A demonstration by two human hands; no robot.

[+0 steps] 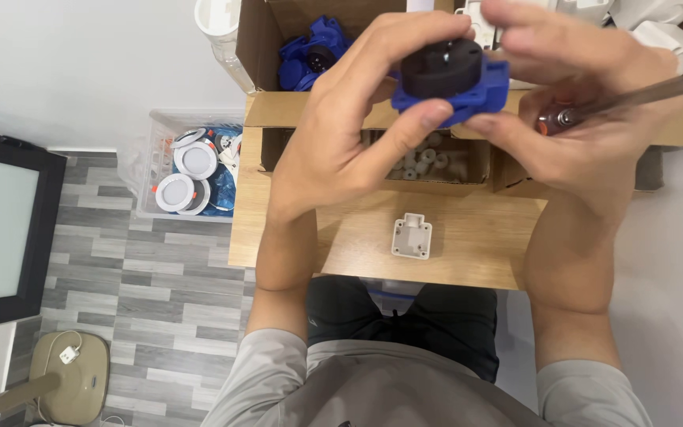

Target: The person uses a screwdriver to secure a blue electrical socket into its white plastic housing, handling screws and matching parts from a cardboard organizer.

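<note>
My left hand (341, 126) grips a blue socket housing (476, 91) with a round black insert (440, 67), held up above the wooden table (468, 237). My right hand (586, 111) touches the housing's right side with thumb and fingers, and a screwdriver (594, 111) with a metal shaft and reddish handle lies across its palm. A small white plastic cover piece (412, 236) lies flat on the table below both hands.
A cardboard box (262, 39) at the back holds more blue socket parts (310, 55). A low box of small white pieces (428, 158) sits under my hands. White parts (658, 24) lie at the back right. A clear bin of round lamps (191, 166) stands on the floor left.
</note>
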